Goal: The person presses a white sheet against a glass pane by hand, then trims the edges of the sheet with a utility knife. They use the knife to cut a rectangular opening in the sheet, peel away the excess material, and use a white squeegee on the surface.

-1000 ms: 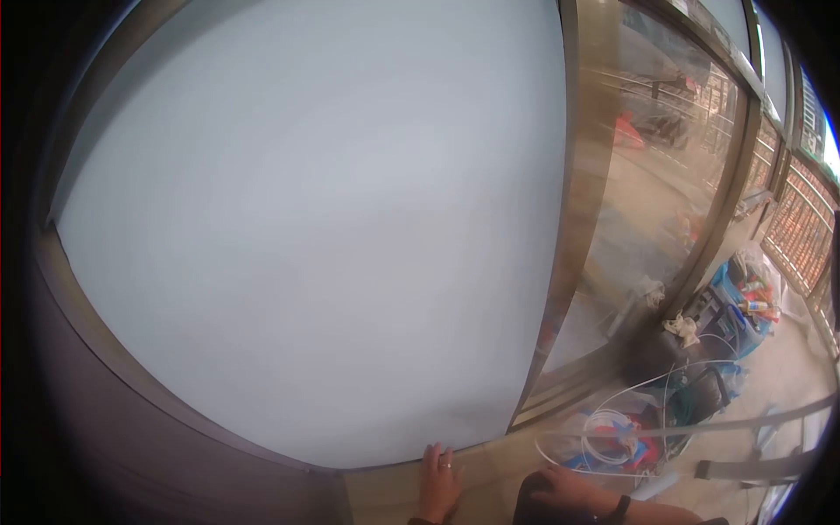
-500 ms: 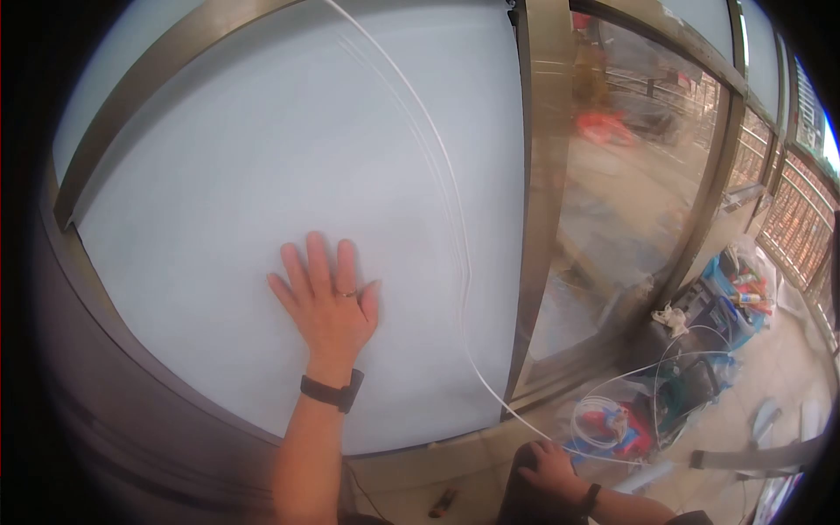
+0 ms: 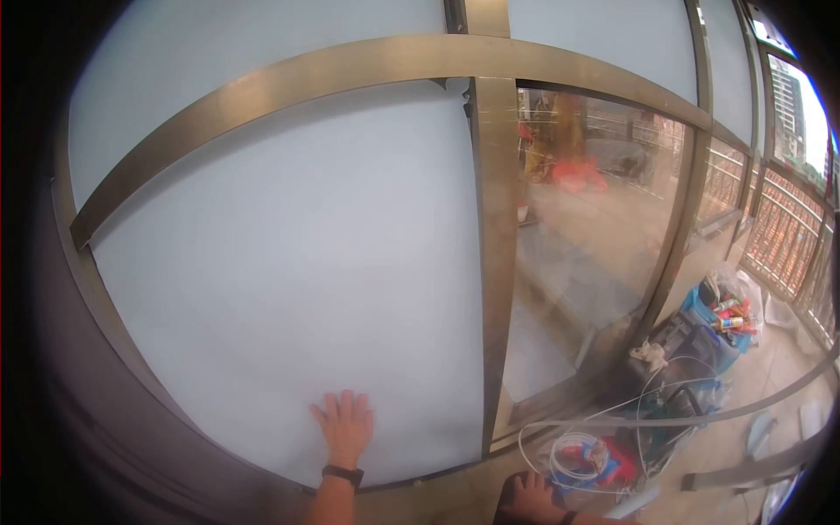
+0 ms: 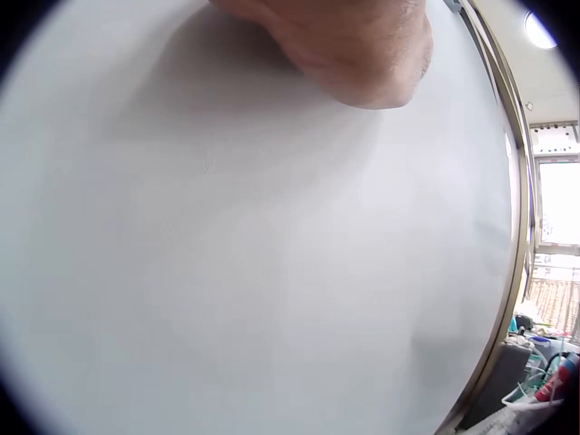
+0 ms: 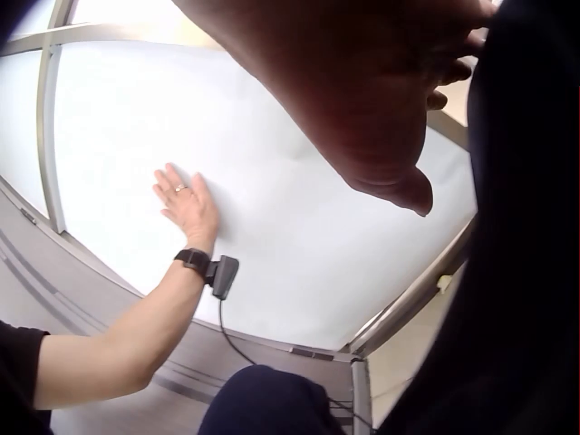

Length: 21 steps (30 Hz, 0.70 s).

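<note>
In the head view my left hand [image 3: 345,430] lies flat with spread fingers on the lower part of a large white panel [image 3: 297,262] set in a bronze-coloured metal frame. A ring and a dark wrist strap show on it in the right wrist view, where the same left hand [image 5: 190,207] presses on the white surface. My right hand [image 3: 532,500] rests on my dark-clothed knee [image 3: 506,499], holding nothing. Up close in the left wrist view, only the heel of the left hand [image 4: 362,54] shows, its fingers out of sight.
Right of the panel, a bronze post [image 3: 497,262] borders a clear glass pane [image 3: 604,227]. On the tiled floor lie a coil of white cord [image 3: 573,455], a blue container of bottles and tubes [image 3: 713,315], and grey strips [image 3: 752,472]. A brown surface [image 3: 96,376] runs along the left.
My left hand went from the panel's bottom edge up onto its face, and now appears lower on it. The view has tilted up. A white cord crossing the panel is gone from there.
</note>
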### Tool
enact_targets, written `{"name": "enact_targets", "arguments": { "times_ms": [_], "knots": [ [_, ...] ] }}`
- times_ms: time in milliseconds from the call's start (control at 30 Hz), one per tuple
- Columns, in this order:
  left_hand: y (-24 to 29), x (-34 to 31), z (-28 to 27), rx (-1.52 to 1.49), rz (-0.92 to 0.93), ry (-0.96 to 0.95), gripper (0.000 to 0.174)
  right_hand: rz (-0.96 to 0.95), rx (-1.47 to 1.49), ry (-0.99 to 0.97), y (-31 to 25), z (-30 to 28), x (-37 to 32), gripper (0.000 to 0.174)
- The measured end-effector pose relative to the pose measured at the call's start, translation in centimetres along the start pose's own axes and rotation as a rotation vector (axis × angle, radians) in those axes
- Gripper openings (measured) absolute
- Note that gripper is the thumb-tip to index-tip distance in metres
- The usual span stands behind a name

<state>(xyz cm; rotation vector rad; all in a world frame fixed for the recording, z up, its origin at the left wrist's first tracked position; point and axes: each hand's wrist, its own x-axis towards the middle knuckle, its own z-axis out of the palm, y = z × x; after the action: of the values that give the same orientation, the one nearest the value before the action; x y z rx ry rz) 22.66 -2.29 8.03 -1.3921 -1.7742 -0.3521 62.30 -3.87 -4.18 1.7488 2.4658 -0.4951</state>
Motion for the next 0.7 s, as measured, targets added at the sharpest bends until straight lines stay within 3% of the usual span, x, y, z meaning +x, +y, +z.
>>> {"name": "enact_targets", "arguments": {
  "times_ms": [67,100,200,233,267,300,333,400,433,467,500,533,600,700],
  "knots": [
    [-0.5,-1.2,1.2,-0.009,-0.081,-0.012,0.044,-0.074,-0.014,0.162,-2.4,1.1,-0.5,0.055],
    [-1.0,-1.9,1.6,-0.023,-0.160,-0.031,0.045,-0.078,-0.014,0.169,-3.4,1.1,0.1,0.055],
    [-2.8,-4.3,2.3,0.014,-0.312,-0.050,0.057,-0.392,0.444,-0.206,-5.8,1.9,3.1,0.049],
    [-3.1,-4.6,2.3,0.011,-0.312,-0.053,0.057,-0.492,0.569,-0.122,-6.4,2.0,3.6,0.064],
    [-3.2,-4.8,1.9,-0.022,-0.518,-0.203,0.067,-0.589,0.692,-0.036,-7.0,1.7,4.3,0.080],
    [-3.3,-5.4,1.7,-0.053,-0.725,-0.360,0.078,-0.538,0.732,-0.023,-8.1,0.9,5.1,0.083],
    [-4.2,-7.1,2.9,-0.054,-0.728,-0.377,0.078,-0.485,0.771,-0.015,-9.0,-0.7,5.8,0.086],
    [-6.9,-10.9,6.6,-0.148,-0.867,-0.065,0.088,-0.256,0.863,-0.154,-10.4,-9.4,4.3,0.082],
    [-7.7,-12.2,6.8,-0.147,-0.871,-0.085,0.088,-0.217,0.824,-0.042,-9.7,-8.0,5.4,0.079],
    [-8.3,-13.2,7.3,-0.221,-0.919,0.038,0.085,-0.182,0.782,0.074,-8.5,-6.6,7.5,0.077],
    [-8.7,-14.6,7.4,-0.287,-0.969,0.155,0.082,-0.247,0.895,0.125,-7.3,-6.3,8.7,0.073],
    [-8.4,-16.1,8.1,-0.266,-0.990,0.125,0.082,-0.313,1.006,0.158,-5.7,-6.0,9.7,0.069],
    [-9.5,-19.0,8.7,-0.646,-1.168,0.172,0.075,-0.123,0.791,0.310,-3.0,-2.9,11.4,0.065],
    [-9.2,-21.5,7.3,-0.749,-1.384,-0.144,0.075,-0.038,0.916,0.072,-0.6,-3.1,10.8,0.068]
  ]
}}
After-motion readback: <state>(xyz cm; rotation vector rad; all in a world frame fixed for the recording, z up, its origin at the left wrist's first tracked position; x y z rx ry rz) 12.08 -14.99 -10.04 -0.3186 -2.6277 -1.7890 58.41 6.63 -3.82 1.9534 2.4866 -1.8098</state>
